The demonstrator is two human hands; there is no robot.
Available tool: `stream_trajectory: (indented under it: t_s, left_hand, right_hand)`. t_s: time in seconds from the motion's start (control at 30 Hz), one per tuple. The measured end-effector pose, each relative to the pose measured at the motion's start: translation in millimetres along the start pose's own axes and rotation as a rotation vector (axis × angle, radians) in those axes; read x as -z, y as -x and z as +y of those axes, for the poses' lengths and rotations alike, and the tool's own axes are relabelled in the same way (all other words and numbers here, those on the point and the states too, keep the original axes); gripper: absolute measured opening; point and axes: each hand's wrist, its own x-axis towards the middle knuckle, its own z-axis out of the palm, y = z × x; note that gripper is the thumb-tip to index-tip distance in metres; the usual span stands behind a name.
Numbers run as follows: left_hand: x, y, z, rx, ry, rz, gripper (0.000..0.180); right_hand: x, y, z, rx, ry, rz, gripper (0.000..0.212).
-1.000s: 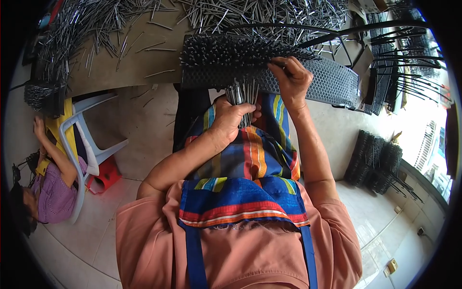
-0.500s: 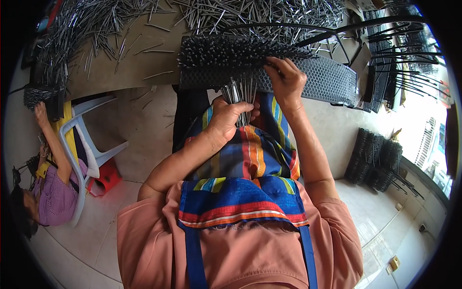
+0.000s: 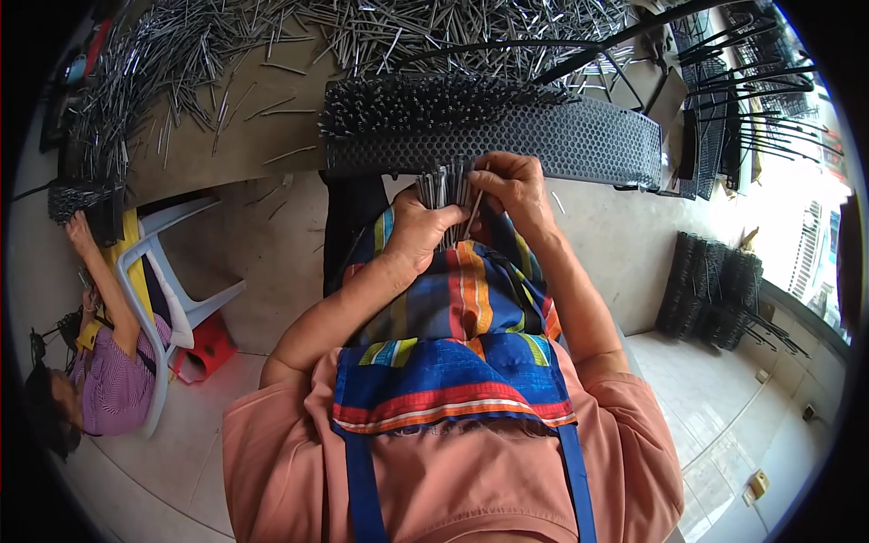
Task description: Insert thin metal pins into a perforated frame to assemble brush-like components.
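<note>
My left hand (image 3: 422,226) is closed around an upright bundle of thin metal rods (image 3: 440,188) above my apron. At the bundle's right side, my right hand (image 3: 514,192) pinches a single slim rod (image 3: 476,210) between thumb and fingers; its lower end reaches down toward my left hand. Just beyond both hands lies a long black rack (image 3: 579,140) with a honeycomb of holes. Many rods (image 3: 407,107) stand packed in its left and far part, while the near rows and right end show bare holes.
Loose metal rods (image 3: 389,32) are heaped along the far side of the brown table (image 3: 244,154). Black racks with long prongs (image 3: 751,109) stand at right, and more black bundles (image 3: 711,290) on the floor. At left, another person (image 3: 113,380) works beside a grey-blue plastic chair (image 3: 172,262).
My right hand has come down from the rack's rod-filled rows to the bundle and now pinches a rod there. My left hand keeps its hold.
</note>
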Motion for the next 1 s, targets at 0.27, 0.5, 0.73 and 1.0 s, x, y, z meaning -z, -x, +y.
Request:
stream_trajectory:
  t_s: [0.27,0.5,0.73,1.0]
  left_hand:
    - [15.1,-9.2,-0.6,0.144,0.047,0.125,0.015]
    - [11.2,-3.8,-3.8,0.153,0.172,0.066,0.023]
    - [8.7,-4.4,-0.8,0.224,0.124,0.098,0.022]
    - [14.3,-6.0,-2.6,0.263,0.098,0.085,0.02]
  right_hand:
    - [11.6,-2.7,-9.8,0.262,-0.189,0.343,0.002]
    - [25.0,-28.9,-21.5,0.725,0.257,0.453,0.009]
    - [20.9,-28.5,-18.5,0.715,0.31,0.422,0.01]
    - [14.6,-34.3,-11.7,0.643,0.588,0.457,0.014]
